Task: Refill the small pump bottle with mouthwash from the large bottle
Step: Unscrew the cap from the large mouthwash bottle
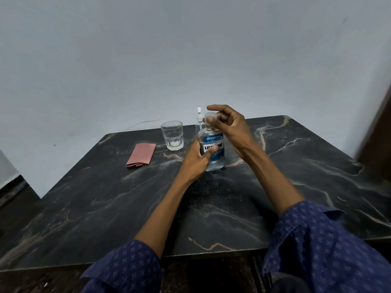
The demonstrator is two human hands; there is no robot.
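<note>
The left hand (201,157) gripped the upright large bottle (212,149) while the right hand's (226,123) fingers pinched its cap (209,117), the pump bottle (198,119) just behind.

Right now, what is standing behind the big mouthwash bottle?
The small pump bottle stands just behind the mouthwash bottle. Only its white nozzle and clear neck show; the big bottle and the right hand at the cap cover its lower body, so its fill level is hidden.
</note>
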